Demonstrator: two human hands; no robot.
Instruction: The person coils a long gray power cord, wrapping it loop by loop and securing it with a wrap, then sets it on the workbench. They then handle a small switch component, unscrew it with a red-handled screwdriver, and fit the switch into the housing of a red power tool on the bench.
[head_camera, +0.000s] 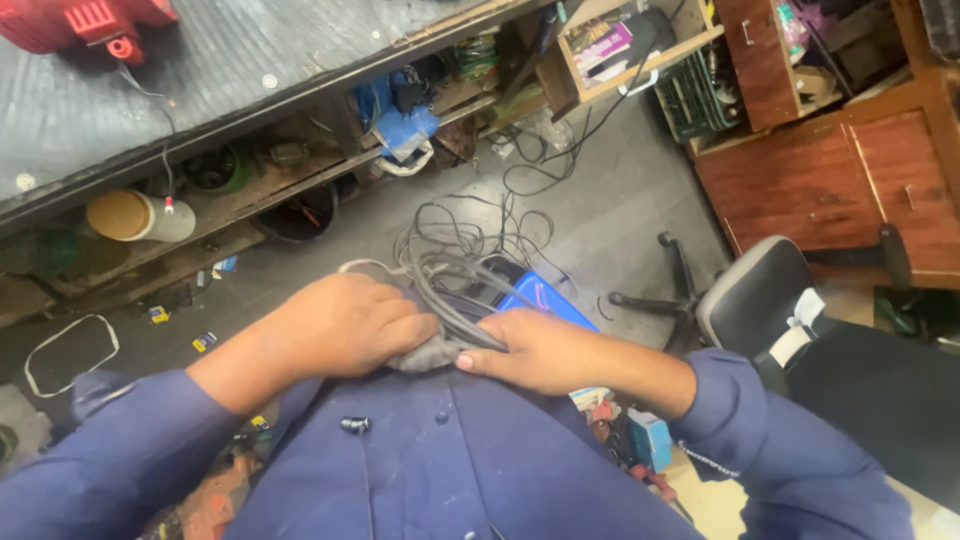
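My left hand (345, 325) and my right hand (535, 350) meet in front of my chest, both closed on a bundle of grey cables (440, 295). A grey cloth (420, 355) shows between the two hands, under the cables. The cables run up from my hands toward a loose tangle of dark wires (470, 235) on the floor. Both arms wear dark blue sleeves. A blue box (540, 300) lies just behind my right hand.
A workbench (220, 80) with a ribbed grey mat and a red tool (85, 25) runs along the top left, with cluttered shelves beneath. An office chair (750, 295) stands to the right, by wooden cabinets (830, 180). Small parts litter the floor.
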